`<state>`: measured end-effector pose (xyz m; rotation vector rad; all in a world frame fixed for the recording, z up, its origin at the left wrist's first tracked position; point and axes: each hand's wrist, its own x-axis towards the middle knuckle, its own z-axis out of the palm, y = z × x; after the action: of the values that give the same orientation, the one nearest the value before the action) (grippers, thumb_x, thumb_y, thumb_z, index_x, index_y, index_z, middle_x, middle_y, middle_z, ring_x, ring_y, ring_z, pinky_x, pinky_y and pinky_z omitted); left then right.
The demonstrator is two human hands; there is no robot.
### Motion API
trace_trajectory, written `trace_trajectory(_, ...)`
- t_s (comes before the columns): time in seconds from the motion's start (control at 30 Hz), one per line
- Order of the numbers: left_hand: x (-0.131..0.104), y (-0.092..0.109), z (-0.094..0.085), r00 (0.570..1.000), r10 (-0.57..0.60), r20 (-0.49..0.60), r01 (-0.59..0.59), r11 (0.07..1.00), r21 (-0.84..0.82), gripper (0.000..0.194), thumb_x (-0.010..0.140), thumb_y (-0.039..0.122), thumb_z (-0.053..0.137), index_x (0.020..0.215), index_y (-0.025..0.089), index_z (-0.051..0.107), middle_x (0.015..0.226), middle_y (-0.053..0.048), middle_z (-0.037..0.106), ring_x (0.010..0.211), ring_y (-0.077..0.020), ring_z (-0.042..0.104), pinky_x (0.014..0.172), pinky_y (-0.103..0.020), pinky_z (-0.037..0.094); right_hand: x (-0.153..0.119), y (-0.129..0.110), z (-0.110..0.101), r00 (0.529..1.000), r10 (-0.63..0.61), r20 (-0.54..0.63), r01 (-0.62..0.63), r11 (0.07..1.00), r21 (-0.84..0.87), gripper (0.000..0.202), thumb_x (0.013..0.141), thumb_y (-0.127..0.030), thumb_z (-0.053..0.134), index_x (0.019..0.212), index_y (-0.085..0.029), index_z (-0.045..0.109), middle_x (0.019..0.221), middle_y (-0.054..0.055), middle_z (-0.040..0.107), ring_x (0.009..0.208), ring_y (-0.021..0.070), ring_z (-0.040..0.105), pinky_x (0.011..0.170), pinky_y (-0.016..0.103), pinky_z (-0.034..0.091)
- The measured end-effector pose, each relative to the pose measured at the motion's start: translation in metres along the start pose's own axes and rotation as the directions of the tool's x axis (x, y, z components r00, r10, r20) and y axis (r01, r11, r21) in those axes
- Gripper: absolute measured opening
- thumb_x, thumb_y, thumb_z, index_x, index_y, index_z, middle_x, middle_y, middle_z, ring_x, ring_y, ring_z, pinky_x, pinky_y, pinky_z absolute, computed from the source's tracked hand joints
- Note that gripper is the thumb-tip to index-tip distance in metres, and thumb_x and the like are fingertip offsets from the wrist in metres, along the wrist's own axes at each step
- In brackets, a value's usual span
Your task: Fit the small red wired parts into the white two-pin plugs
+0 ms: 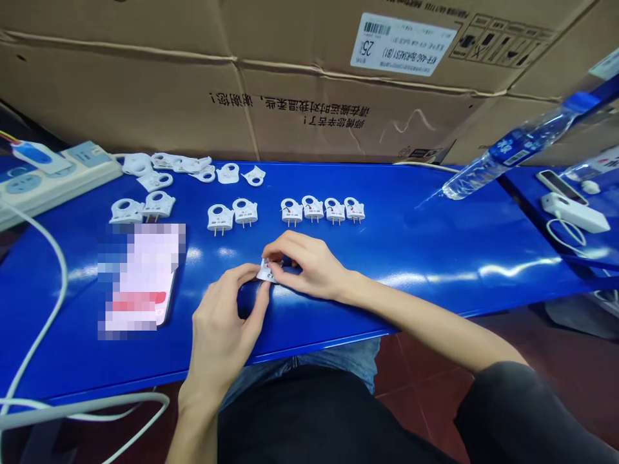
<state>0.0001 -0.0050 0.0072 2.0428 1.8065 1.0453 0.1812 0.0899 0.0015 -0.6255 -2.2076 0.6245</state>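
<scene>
Two hands pinch one small white plastic piece (pixel 264 273) between them, above the blue table (pixel 435 251) towards its front edge.
The left hand (pixel 220 316) has thumb and forefinger at the piece's left side; the right hand (pixel 314 265) grips from the right with thumb and fingertips, covering much of it, so its long axis cannot be told. Both touch it, neither nearer; four white plug pieces (pixel 313 207) stand in a row beyond, towards the far edge, slightly right.
</scene>
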Motion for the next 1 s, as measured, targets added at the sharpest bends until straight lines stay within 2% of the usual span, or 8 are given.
trace_trajectory(0.33,-0.0011,-0.0023,0.0008,1.000,0.008,0.009,-0.008,1.000,-0.008,0.028,0.099,0.035,0.062,0.125,0.025,0.059,0.117,-0.005,0.075,0.106,-0.0246,0.073,0.091,-0.040,0.055,0.0020,-0.0006,-0.0018,0.999,-0.023,0.024,0.022,0.999,0.031,0.013,0.107,-0.026,0.055,0.111,-0.018,0.063,0.103,0.006,0.071,0.093,0.0152,0.067,0.085,0.029,0.058)
trace_trajectory(0.53,-0.0018,-0.0016,0.0002,0.999,-0.047,0.005,0.047,0.999,-0.019,0.032,0.098,0.039,0.064,0.127,0.026,0.057,0.117,-0.005,0.075,0.106,-0.0250,0.073,0.089,-0.039,0.056,0.0003,-0.0009,-0.0021,1.000,0.004,0.001,-0.004,0.997,0.075,0.013,0.107,-0.027,0.053,0.113,-0.019,0.063,0.109,0.007,0.069,0.095,0.0151,0.068,0.085,0.030,0.059)
trace_trajectory(0.73,-0.0021,-0.0008,0.0009,0.998,-0.066,-0.001,0.066,0.998,-0.018,0.032,0.098,0.038,0.064,0.126,0.025,0.056,0.118,-0.005,0.075,0.107,-0.0239,0.073,0.090,-0.037,0.056,0.0004,-0.0039,-0.0011,0.996,0.067,-0.050,-0.067,0.998,0.013,0.018,0.103,-0.017,0.048,0.113,-0.021,0.063,0.113,0.007,0.069,0.099,0.0172,0.067,0.086,0.032,0.059)
trace_trajectory(0.87,-0.0018,-0.0007,0.0015,0.998,-0.063,-0.005,0.063,0.998,-0.008,0.032,0.099,0.038,0.064,0.127,0.025,0.056,0.117,-0.005,0.075,0.108,-0.0237,0.073,0.090,-0.037,0.056,0.0010,-0.0040,-0.0014,0.995,0.065,-0.073,-0.068,0.997,-0.045,0.014,0.100,-0.017,0.053,0.107,-0.020,0.064,0.108,0.006,0.068,0.096,0.0165,0.065,0.082,0.030,0.057)
trace_trajectory(1.0,-0.0023,-0.0013,0.0008,0.998,-0.057,-0.015,0.057,0.998,-0.013,0.032,0.099,0.039,0.064,0.127,0.025,0.057,0.117,-0.005,0.075,0.106,-0.0237,0.074,0.087,-0.037,0.057,0.0012,-0.0027,-0.0010,0.997,0.064,-0.048,-0.068,0.994,-0.091,0.009,0.101,-0.020,0.056,0.104,-0.020,0.065,0.104,0.005,0.067,0.092,0.0157,0.062,0.079,0.029,0.054)
